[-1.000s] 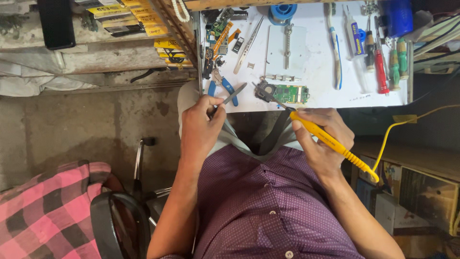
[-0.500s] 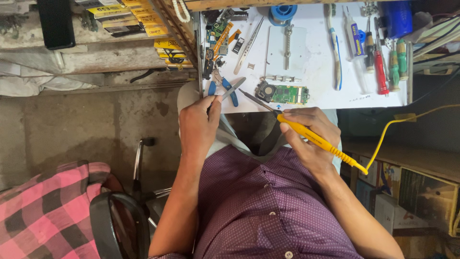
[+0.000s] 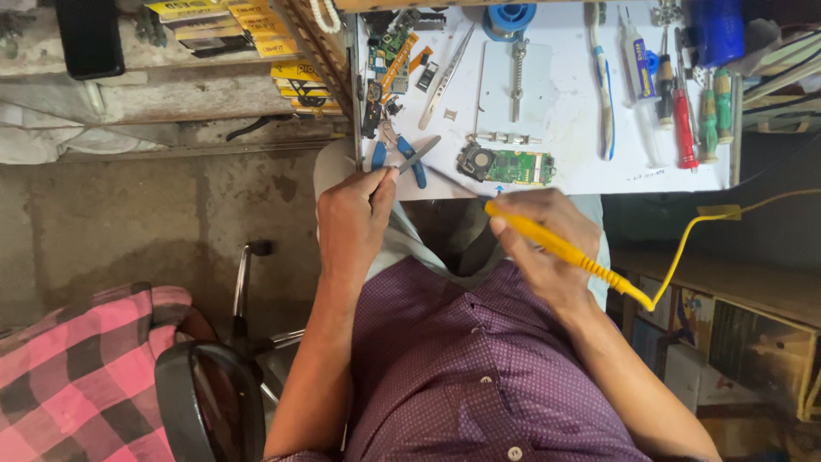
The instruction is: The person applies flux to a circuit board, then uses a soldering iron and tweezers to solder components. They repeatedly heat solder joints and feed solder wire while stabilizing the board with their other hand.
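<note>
Head view: the right hand (image 3: 547,248) is closed around a yellow soldering iron (image 3: 564,252), its tip end pointing toward the white work board (image 3: 564,111) and its yellow cord (image 3: 684,248) trailing off to the right. The left hand (image 3: 352,224) pinches a thin pair of tweezers (image 3: 419,156) at the board's near edge — fingers closed on them, just beside the blue-handled pliers (image 3: 402,158). A green circuit board (image 3: 506,164) lies on the white board, between the two hands and slightly beyond them. Screwdrivers (image 3: 684,111) lie farther right.
</note>
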